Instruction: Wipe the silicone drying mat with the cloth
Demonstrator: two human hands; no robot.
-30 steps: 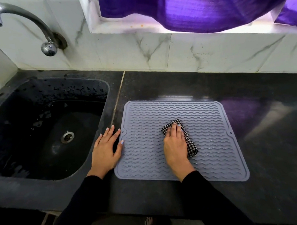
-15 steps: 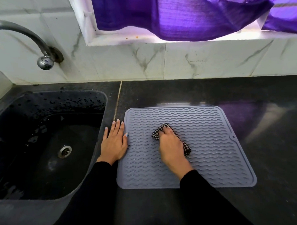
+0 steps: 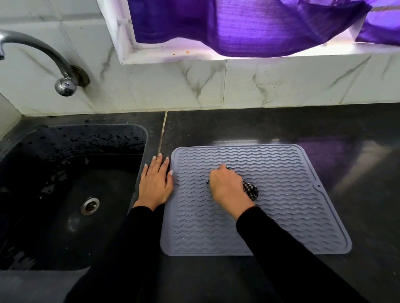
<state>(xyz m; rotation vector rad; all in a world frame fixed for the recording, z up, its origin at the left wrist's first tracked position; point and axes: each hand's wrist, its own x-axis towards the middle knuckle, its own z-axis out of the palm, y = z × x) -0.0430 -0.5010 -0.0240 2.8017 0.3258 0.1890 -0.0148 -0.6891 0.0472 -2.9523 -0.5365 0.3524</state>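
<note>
A grey-blue silicone drying mat (image 3: 288,193) with wavy ridges lies flat on the black counter. My right hand (image 3: 227,188) is on the mat's left-middle part, fingers curled over a bunched black-and-white checked cloth (image 3: 251,190), which sticks out to the right of the hand. My left hand (image 3: 155,183) lies flat on the counter, fingers straight, its thumb side touching the mat's left edge.
A black sink (image 3: 58,192) with a metal drain (image 3: 89,205) sits to the left, a chrome tap (image 3: 30,55) above it. Marble tiles (image 3: 237,83) back the counter, and a purple curtain (image 3: 246,18) hangs over the window ledge. Dark counter (image 3: 367,167) extends right of the mat.
My right hand has slid the cloth leftward and up the mat, its fingers curling over the bunched cloth. My left hand stays by the mat's left edge. The camera tilted upward.
</note>
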